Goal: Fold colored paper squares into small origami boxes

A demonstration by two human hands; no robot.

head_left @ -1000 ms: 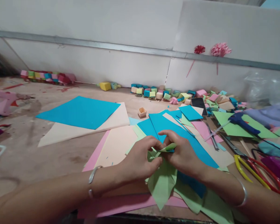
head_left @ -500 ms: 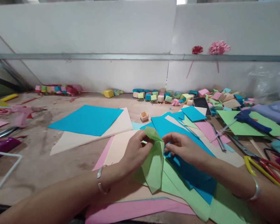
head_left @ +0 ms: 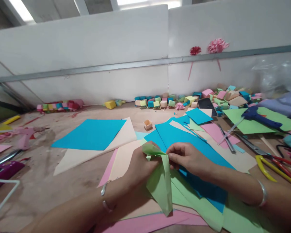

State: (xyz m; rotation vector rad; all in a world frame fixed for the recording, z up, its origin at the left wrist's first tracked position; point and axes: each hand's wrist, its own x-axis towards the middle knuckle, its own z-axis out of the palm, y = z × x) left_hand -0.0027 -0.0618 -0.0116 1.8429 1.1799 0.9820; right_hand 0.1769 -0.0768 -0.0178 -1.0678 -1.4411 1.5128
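"Where's the green paper [head_left: 160, 187]?"
"Between the left hand [head_left: 139, 165], gripping its folded top, and the right hand [head_left: 187, 158], pinching its edge."
"Any risk?"
"Perhaps: an uneven pull from the right could tear it or crease it askew."

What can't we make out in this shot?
All in the head view:
Left hand: fingertips hidden behind the folded green paper.
Large blue sheet: partly covered by the right hand.
Scissors: handles cut off by the right edge.
Purple tool: cut off by the left edge.
Far-right paper pile: pieces too small and overlapped to count.
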